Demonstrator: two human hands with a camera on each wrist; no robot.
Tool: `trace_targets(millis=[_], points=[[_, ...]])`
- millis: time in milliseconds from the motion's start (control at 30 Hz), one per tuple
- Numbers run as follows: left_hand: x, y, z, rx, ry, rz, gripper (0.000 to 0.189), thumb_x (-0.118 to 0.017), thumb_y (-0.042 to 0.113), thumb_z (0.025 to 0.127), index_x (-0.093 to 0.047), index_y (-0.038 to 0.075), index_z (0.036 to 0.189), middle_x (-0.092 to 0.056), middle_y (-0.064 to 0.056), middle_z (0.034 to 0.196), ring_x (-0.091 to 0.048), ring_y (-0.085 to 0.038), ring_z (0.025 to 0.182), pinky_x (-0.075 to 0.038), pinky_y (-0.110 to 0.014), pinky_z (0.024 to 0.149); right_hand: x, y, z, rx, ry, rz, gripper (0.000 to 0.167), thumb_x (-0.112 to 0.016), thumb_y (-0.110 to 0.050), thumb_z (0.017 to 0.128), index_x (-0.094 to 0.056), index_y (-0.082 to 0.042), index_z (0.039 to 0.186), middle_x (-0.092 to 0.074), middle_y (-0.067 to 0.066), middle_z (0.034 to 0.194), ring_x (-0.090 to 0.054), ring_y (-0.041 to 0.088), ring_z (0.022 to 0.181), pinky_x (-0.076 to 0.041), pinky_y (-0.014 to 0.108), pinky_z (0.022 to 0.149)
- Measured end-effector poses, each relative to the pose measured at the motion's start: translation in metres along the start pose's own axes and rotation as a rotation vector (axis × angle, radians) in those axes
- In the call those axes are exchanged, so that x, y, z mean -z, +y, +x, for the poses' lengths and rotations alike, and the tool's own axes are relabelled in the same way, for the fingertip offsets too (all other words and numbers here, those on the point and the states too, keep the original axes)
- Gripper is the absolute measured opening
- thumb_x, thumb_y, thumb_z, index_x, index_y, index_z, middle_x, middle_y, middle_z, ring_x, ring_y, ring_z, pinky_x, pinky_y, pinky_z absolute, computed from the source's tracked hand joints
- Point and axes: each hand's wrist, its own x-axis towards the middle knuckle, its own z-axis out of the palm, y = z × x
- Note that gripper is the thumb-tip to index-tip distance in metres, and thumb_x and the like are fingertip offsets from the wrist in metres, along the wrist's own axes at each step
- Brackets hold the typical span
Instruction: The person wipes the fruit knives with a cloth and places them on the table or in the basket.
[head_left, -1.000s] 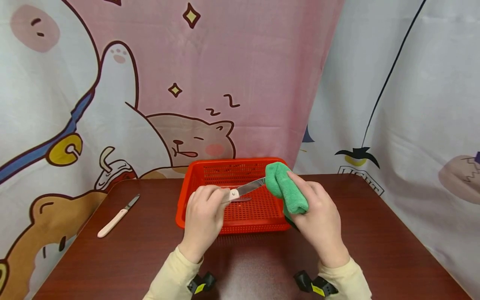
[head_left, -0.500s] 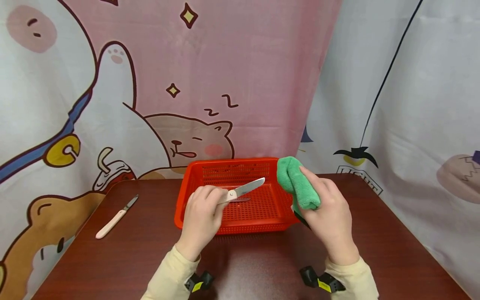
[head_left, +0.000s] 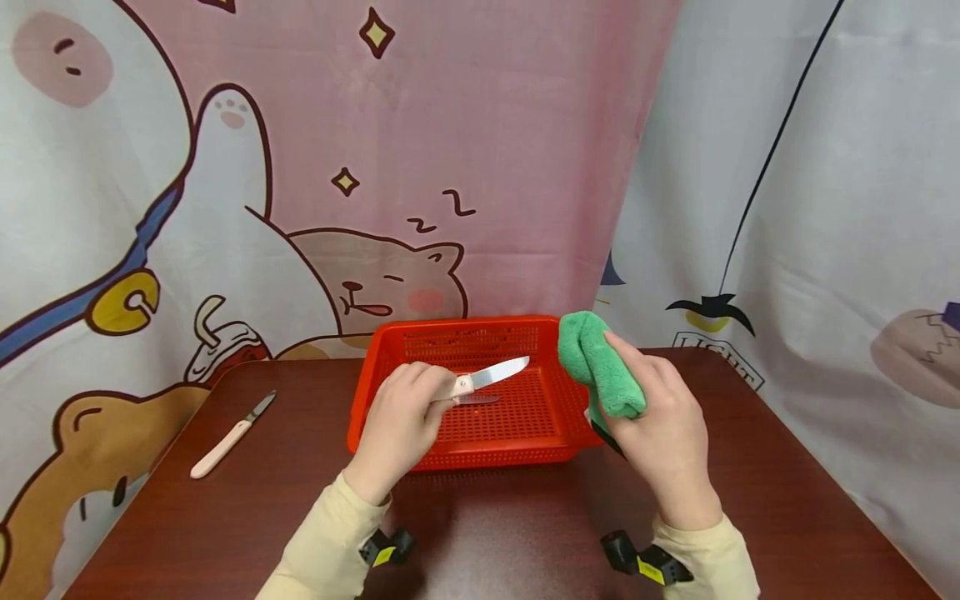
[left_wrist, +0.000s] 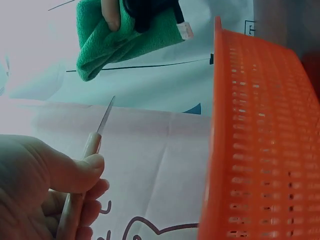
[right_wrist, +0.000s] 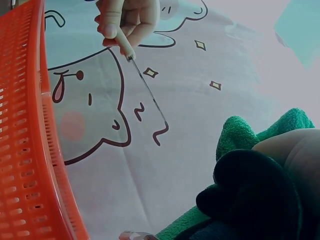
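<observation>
My left hand grips the pale handle of a small knife, its blade pointing right above the red basket. In the left wrist view the thumb presses along the handle. A folded green cloth is held by my right hand, to the right of the blade tip and apart from it. The right wrist view shows the bare blade with a gap before the cloth. A second knife lies inside the basket, partly hidden by the left hand's knife.
Another pale-handled knife lies on the dark wooden table at the left, blade pointing away. The basket's perforated wall rises beside the left hand. Behind the table hangs a printed cartoon curtain.
The cloth has come off the blade end and moved right with my right hand, baring the tip. My left hand has tilted the knife slightly, and its forearm has shifted a little left.
</observation>
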Motion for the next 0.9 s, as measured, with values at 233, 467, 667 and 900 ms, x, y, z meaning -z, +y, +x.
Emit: trace_targets(millis=[233,467,667,900], points=[[0.005,-0.01,0.018,0.025,-0.114,-0.052,0.028,-0.084,-0.001,0.075,-0.065,0.008,0.092,-0.064,-0.003,0.084,-0.056,-0.022,0.076,-0.048,-0.035,0.074,0.001,0.001,0.0,-0.006,0.002,-0.001,0.073,-0.081,0.002,0.07,-0.061,-0.021,0.136,-0.062,0.017,0.11,-0.059,0.033,0.096,-0.049,0.054,0.072],[0.006,-0.023,0.04,0.075,-0.217,-0.098,0.023,-0.082,0.0,0.079,-0.067,0.008,0.095,-0.067,-0.004,0.09,-0.061,-0.022,0.082,-0.05,-0.038,0.079,0.001,0.001,0.0,-0.009,0.003,-0.006,0.073,-0.081,0.002,0.07,-0.061,-0.021,0.136,-0.062,0.017,0.11,-0.059,0.033,0.095,-0.049,0.054,0.071],[0.003,-0.04,0.062,0.142,-0.35,-0.175,0.016,-0.079,0.006,0.084,-0.067,0.011,0.095,-0.067,-0.001,0.091,-0.063,-0.018,0.083,-0.052,-0.037,0.075,-0.001,0.001,0.0,-0.007,-0.003,-0.008,0.072,-0.081,0.001,0.071,-0.061,-0.021,0.136,-0.061,0.017,0.11,-0.059,0.033,0.095,-0.049,0.054,0.071],[-0.014,-0.065,0.084,0.186,-0.472,-0.274,0.013,-0.077,0.011,0.087,-0.068,0.012,0.096,-0.067,0.0,0.094,-0.063,-0.016,0.085,-0.052,-0.037,0.077,-0.002,0.001,-0.001,-0.009,-0.009,-0.007,0.073,-0.082,0.001,0.07,-0.061,-0.02,0.136,-0.061,0.016,0.11,-0.06,0.033,0.094,-0.049,0.053,0.07]])
